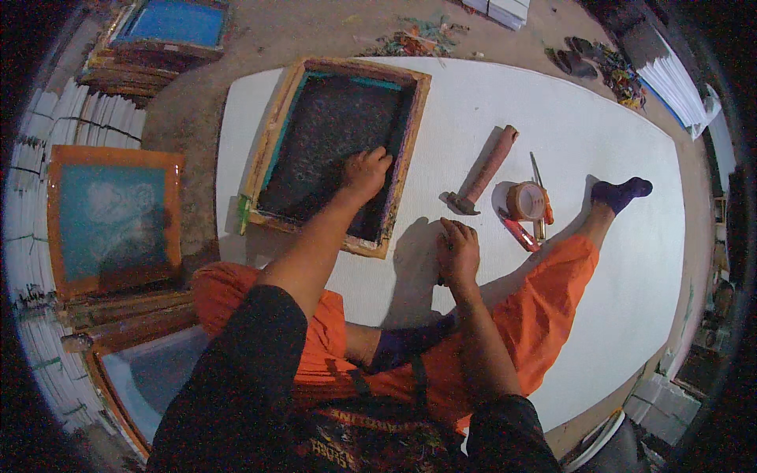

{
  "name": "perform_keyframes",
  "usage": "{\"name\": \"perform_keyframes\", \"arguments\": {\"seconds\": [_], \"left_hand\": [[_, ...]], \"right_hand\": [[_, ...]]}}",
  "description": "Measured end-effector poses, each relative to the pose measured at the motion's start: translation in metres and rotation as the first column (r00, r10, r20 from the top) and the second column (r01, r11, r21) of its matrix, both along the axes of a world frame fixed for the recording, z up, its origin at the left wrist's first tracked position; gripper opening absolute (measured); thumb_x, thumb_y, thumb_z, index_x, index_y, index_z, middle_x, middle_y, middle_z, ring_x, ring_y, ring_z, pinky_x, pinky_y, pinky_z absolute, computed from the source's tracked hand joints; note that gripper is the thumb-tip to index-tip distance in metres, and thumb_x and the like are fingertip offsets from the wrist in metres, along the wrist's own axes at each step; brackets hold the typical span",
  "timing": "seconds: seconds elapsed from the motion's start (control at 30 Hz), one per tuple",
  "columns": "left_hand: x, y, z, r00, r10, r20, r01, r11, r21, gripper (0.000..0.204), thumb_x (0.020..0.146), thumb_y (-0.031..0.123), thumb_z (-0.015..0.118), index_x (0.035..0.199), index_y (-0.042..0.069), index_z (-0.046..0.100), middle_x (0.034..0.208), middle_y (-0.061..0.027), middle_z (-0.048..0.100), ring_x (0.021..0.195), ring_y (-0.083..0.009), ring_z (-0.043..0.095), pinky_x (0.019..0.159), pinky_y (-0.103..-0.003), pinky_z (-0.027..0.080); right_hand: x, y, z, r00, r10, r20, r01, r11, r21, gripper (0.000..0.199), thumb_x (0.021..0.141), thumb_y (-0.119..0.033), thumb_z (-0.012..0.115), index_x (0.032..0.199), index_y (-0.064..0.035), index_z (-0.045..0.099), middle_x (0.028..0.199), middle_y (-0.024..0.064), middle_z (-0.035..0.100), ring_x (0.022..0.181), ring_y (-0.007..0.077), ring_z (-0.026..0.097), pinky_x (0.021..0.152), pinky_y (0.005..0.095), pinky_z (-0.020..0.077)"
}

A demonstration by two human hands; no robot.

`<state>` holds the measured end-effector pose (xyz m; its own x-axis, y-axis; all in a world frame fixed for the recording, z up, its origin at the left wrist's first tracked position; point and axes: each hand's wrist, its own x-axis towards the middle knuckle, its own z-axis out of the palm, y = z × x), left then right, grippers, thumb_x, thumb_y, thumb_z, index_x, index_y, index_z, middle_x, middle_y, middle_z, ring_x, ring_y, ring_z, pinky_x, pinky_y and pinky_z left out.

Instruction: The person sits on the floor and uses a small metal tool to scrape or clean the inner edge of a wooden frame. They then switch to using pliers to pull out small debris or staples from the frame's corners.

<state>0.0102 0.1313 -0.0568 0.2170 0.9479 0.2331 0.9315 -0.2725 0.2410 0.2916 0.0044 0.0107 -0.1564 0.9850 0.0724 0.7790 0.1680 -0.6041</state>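
A wooden-framed screen (263, 162) with dark mesh lies tilted on the white mat, left of the middle. My left hand (367, 175) rests on or just over the mesh near its right side, fingers curled in; what they hold, if anything, is hidden. My right hand (460, 254) is closed above the mat, to the right of the frame's near corner. Its curled fingers hide whatever may be in them. Beyond it lies a hammer (490, 167) with a reddish-brown handle, its head toward me.
Right of the hammer are a tape roll (525, 202), orange-handled scissors (547, 210) and a red cutter (519, 235). My outstretched leg (552, 303) crosses the white mat (615, 276). More framed screens (117, 155) and paper stacks (24, 197) stand at left; sandals (579, 57) lie far right.
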Motion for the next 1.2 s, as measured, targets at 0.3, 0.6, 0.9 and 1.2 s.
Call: {"name": "perform_keyframes", "arguments": {"seconds": [0.3,0.6,0.9,1.2], "left_hand": [[-0.011,-0.011,0.012,0.999,0.01,0.053,-0.011,1.0,0.009,0.019,0.093,0.012,0.06,0.104,0.006,0.073,0.115,-0.0149,0.069,0.1,-0.0376,0.069,0.086,-0.048,0.056],[0.04,-0.11,0.071,0.82,0.148,0.552,-0.175,0.985,-0.003,0.017,0.093,0.021,0.07,0.097,0.005,0.073,0.096,-0.0133,0.07,0.092,-0.0353,0.069,0.082,-0.047,0.054],[0.091,-0.168,0.056,0.978,-0.058,0.198,0.034,0.992,0.12,0.018,0.085,0.027,0.078,0.082,0.011,0.071,0.091,-0.0091,0.067,0.093,-0.0318,0.063,0.083,-0.046,0.05],[0.035,-0.193,0.078,0.972,-0.001,0.235,-0.025,0.994,0.109,0.022,0.087,0.026,0.077,0.095,0.007,0.067,0.097,-0.0109,0.065,0.094,-0.0346,0.06,0.083,-0.048,0.048]], "right_hand": [[0.003,-0.004,0.02,0.998,-0.07,0.005,0.07,0.997,-0.033,0.035,0.092,-0.012,0.07,0.126,-0.0078,0.071,0.119,0.0154,0.071,0.113,0.034,0.064,0.098,0.0419,0.0508],[0.011,-0.008,0.044,0.929,-0.355,0.107,0.37,0.87,-0.326,0.036,0.092,-0.035,0.074,0.103,-0.0005,0.072,0.084,0.0175,0.074,0.078,0.038,0.073,0.075,0.0466,0.0558],[0.005,-0.039,0.012,0.931,-0.285,0.227,0.334,0.917,-0.219,0.072,0.072,-0.036,0.091,0.125,-0.003,0.056,0.112,0.0214,0.065,0.098,0.0416,0.069,0.08,0.0506,0.0564],[0.022,-0.032,-0.009,0.973,-0.218,0.079,0.231,0.868,-0.44,0.058,0.074,-0.032,0.088,0.111,0.0042,0.061,0.102,0.0255,0.073,0.094,0.0396,0.073,0.083,0.0448,0.0573]]}}
